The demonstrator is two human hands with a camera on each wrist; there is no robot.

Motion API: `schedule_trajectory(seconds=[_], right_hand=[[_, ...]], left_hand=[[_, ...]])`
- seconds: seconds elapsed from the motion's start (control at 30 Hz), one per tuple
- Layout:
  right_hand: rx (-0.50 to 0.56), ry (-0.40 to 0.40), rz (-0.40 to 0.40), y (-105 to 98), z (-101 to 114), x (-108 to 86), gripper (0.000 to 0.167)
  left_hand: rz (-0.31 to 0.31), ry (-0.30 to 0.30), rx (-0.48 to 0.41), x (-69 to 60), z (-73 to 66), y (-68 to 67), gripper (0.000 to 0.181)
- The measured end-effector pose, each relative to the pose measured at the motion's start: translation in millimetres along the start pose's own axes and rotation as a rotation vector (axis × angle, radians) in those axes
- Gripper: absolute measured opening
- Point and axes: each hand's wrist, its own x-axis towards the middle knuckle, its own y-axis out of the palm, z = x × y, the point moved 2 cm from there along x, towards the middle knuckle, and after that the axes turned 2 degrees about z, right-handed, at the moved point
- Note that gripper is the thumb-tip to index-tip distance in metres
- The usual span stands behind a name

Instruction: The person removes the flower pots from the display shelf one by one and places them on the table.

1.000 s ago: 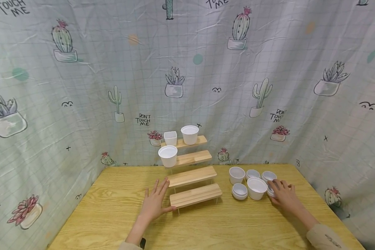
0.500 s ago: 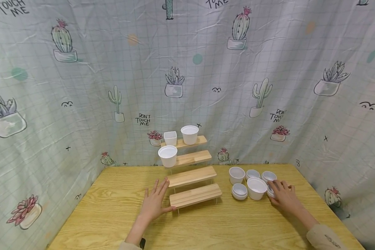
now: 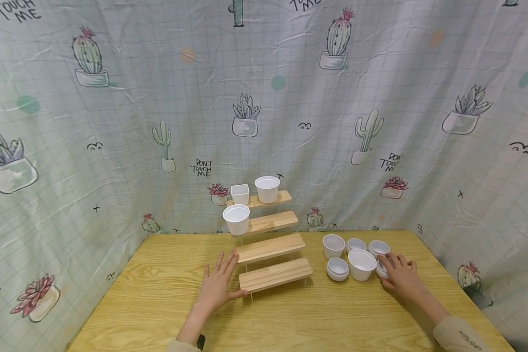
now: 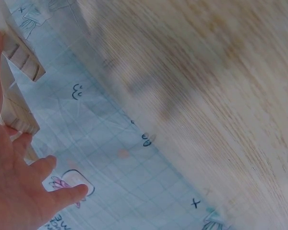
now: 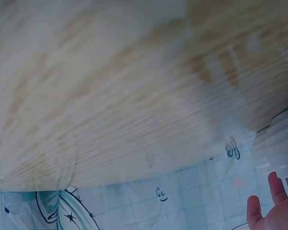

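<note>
A four-step wooden stand point(image 3: 275, 275) stands mid-table. My left hand point(image 3: 215, 288) rests at its left end with spread, straight fingers, the thumb touching the lowest step and a fingertip the step above. In the left wrist view, step ends show beside the fingers point(image 4: 43, 167). My right hand point(image 3: 402, 278) has thumb and index finger around a small white pot point(image 3: 381, 268), partly hidden under it. Just left of it stands a larger white pot point(image 3: 362, 265). In the right wrist view, outer fingers point(image 5: 277, 189) sit apart beside a white pot point(image 5: 281, 143).
The top step holds a square white pot point(image 3: 240, 195) and a round white pot point(image 3: 267, 190). Another round pot point(image 3: 237, 221) is on the step below. More pots, including a ribbed-rim pot point(image 3: 337, 270), cluster at right. A cactus-print curtain point(image 3: 264, 107) encloses the table point(image 3: 158, 293).
</note>
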Motion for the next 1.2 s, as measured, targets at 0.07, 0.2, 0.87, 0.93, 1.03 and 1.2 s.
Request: schedule_trajectory(seconds=[0.07,0.2,0.87,0.93,1.03,1.2], right_hand=[[0.006,0.006,0.006,-0.4,-0.7,-0.1,0.058],[0.025,0.029,0.026,-2.2,-3.0,-1.5,0.058],[0.003,-0.104,-0.099,-36.8,3.4,4.3,0.072],[-0.002,-0.107,-0.088,-39.6,6.5,6.7,0.072],[0.005,-0.107,-0.074,-43.3,12.1,10.6,0.068],[0.023,-0.114,-0.070,-47.8,21.8,18.2,0.062]], left_hand=[[-0.001,0.002,-0.002,0.1,-0.4,-0.1,0.098],[-0.010,0.012,0.000,-0.2,-0.9,-0.1,0.098],[-0.009,0.011,0.009,0.4,0.6,0.3,0.098],[-0.011,0.011,0.007,0.5,0.5,0.3,0.098],[-0.013,0.014,0.004,0.3,-0.3,-0.5,0.097],[-0.006,0.011,0.002,0.2,-0.5,-0.8,0.097]])
